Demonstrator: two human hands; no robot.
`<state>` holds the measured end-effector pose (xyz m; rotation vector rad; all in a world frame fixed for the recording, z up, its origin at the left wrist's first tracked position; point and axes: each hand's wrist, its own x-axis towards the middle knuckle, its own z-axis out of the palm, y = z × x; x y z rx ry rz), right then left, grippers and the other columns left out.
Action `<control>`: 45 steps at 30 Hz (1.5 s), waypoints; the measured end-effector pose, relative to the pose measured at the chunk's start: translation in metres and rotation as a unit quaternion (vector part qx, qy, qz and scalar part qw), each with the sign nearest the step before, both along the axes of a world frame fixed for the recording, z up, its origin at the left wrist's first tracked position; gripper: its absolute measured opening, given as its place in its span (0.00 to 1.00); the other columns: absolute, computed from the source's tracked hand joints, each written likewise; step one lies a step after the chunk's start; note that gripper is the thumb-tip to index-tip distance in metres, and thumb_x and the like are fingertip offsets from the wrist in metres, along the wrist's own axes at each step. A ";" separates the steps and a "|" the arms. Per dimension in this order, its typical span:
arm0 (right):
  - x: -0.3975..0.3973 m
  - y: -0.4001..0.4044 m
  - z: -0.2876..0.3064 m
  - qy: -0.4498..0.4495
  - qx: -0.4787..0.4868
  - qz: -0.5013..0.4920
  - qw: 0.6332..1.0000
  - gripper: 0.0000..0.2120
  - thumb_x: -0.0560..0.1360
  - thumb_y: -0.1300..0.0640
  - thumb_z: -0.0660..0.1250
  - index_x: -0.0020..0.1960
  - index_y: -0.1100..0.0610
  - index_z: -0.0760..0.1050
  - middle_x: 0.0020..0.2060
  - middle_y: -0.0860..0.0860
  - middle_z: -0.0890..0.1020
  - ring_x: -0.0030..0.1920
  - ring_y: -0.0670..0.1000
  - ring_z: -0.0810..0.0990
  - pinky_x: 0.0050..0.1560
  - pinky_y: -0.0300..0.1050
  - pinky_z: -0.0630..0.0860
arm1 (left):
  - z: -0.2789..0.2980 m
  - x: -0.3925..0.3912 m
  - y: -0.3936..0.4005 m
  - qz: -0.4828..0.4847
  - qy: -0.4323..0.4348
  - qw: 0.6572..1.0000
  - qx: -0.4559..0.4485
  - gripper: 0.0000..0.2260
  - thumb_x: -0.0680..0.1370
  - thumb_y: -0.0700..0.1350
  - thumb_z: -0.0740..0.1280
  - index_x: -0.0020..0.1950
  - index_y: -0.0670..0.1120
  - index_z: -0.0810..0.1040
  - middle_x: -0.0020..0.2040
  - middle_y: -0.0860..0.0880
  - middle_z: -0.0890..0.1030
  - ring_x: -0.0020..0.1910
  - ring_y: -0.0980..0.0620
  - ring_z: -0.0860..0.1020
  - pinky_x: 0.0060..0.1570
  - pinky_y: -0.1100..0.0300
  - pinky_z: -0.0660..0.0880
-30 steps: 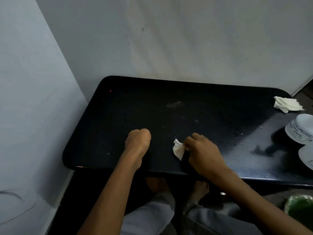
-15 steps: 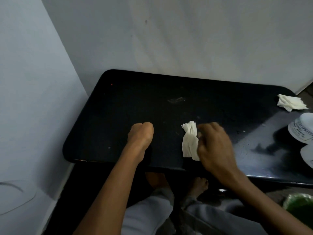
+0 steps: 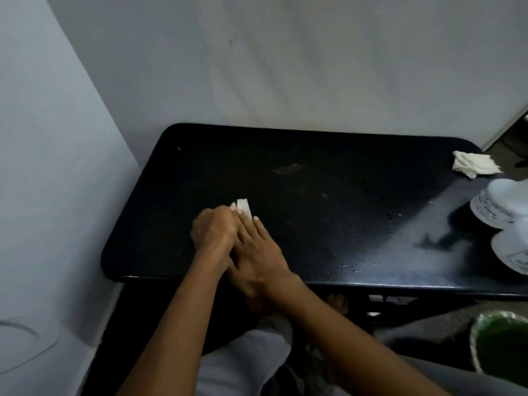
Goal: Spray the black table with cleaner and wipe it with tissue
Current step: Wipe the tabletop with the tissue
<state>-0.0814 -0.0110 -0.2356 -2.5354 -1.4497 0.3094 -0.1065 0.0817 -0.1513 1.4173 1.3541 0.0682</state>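
Black and glossy, the counter (image 3: 328, 201) sits against a pale wall. Both hands meet near its front left. The left hand (image 3: 213, 234) is curled closed beside the right hand (image 3: 257, 252), whose fingers lie flat, pressing a white tissue (image 3: 244, 208) onto the surface. Another crumpled tissue (image 3: 473, 167) and two white bottles (image 3: 497, 207) sit far right.

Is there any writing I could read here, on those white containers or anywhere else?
Nothing can be read.
Upper white container: a label with dark print, too blurred and tilted to read.
Lower white container: a label corner with a boxed frame, cut off at the picture's edge, unreadable.
Black table, tissue and crumpled tissue: no text.
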 end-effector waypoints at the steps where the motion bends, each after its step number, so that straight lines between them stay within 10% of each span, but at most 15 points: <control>1: 0.002 -0.014 0.000 -0.005 0.012 -0.010 1.000 0.38 0.83 0.34 0.44 0.84 0.53 0.40 0.83 0.50 0.39 0.82 0.47 0.34 0.82 0.53 0.36 | -0.001 0.001 0.000 -0.011 0.006 1.000 0.001 0.13 0.80 0.46 0.58 0.58 0.43 0.77 0.54 0.41 0.80 0.46 0.46 0.79 0.44 0.50 0.78; 5: 0.026 -0.100 0.003 -0.019 0.027 -0.140 0.990 0.40 0.79 0.28 0.36 0.85 0.49 0.42 0.83 0.45 0.43 0.82 0.44 0.39 0.81 0.50 0.34 | -0.001 0.006 -0.010 -0.068 0.006 0.998 -0.002 0.08 0.81 0.46 0.58 0.51 0.46 0.75 0.50 0.42 0.78 0.49 0.44 0.80 0.55 0.46 0.78; 13: 0.078 -0.221 0.011 -0.001 -0.040 -0.438 0.898 0.41 0.79 0.31 0.37 0.84 0.54 0.39 0.84 0.52 0.41 0.83 0.49 0.37 0.82 0.58 0.38 | -0.005 0.012 -0.046 -0.217 0.012 0.969 0.121 0.08 0.80 0.46 0.59 0.41 0.50 0.72 0.53 0.44 0.74 0.48 0.46 0.76 0.47 0.50 0.75; 24: -0.006 -0.102 0.004 0.010 0.024 -0.117 0.993 0.37 0.80 0.35 0.37 0.84 0.51 0.46 0.84 0.49 0.46 0.83 0.47 0.38 0.82 0.56 0.37 | -0.008 0.022 -0.087 -0.252 -0.047 0.953 0.159 0.15 0.79 0.45 0.58 0.65 0.50 0.72 0.66 0.46 0.69 0.62 0.48 0.70 0.60 0.49 0.71; 35: 0.056 -0.227 0.008 -0.002 -0.012 -0.532 0.847 0.40 0.81 0.32 0.40 0.84 0.56 0.39 0.84 0.55 0.42 0.83 0.52 0.38 0.82 0.58 0.37 | -0.009 0.034 -0.089 -0.301 -0.030 0.941 0.151 0.16 0.80 0.45 0.58 0.68 0.48 0.72 0.68 0.46 0.68 0.65 0.46 0.69 0.65 0.46 0.69; 45: -0.040 -0.132 0.002 -0.014 0.057 -0.228 0.972 0.35 0.83 0.34 0.38 0.84 0.51 0.47 0.84 0.47 0.49 0.83 0.43 0.39 0.80 0.51 0.30 | -0.012 0.033 -0.092 -0.270 -0.046 0.948 0.163 0.15 0.80 0.43 0.58 0.66 0.48 0.73 0.68 0.46 0.68 0.65 0.46 0.70 0.65 0.46 0.70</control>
